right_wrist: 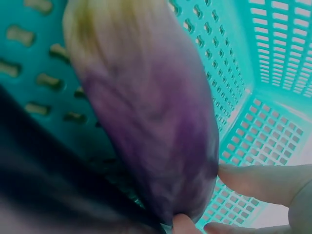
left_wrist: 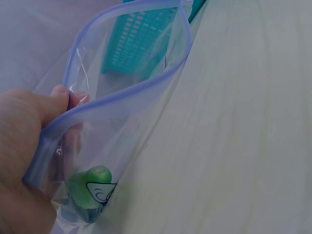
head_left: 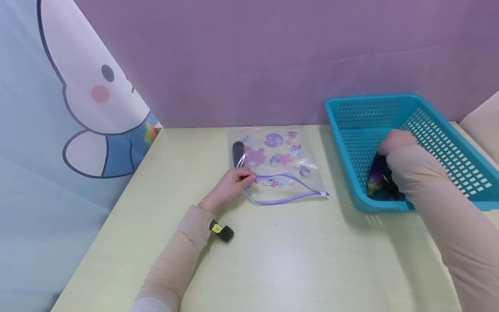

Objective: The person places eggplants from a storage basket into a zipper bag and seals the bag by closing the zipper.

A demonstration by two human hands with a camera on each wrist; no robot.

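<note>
My left hand (head_left: 232,184) pinches the rim of a clear zip bag (head_left: 312,149) between thumb and fingers. The bag lies on the table with its purple-edged mouth spread, and cartoon prints cover it. Inside is a dark elongated thing (head_left: 238,151), while the left wrist view shows a green knobbed end (left_wrist: 95,185) through the plastic. Over in the blue basket (head_left: 345,169), my right hand (head_left: 397,141) grips an eggplant (right_wrist: 156,112), purple with a pale yellowish end. Its fingertips (right_wrist: 243,178) press the eggplant's darker end. A dark smooth shape (right_wrist: 48,165) lies beside it.
The basket has perforated walls and stands at the table's right, close to the purple backdrop (head_left: 249,65). A curtain with a cartoon rabbit (head_left: 97,86) hangs on the left. A black wrist camera (head_left: 223,231) is strapped at my left sleeve.
</note>
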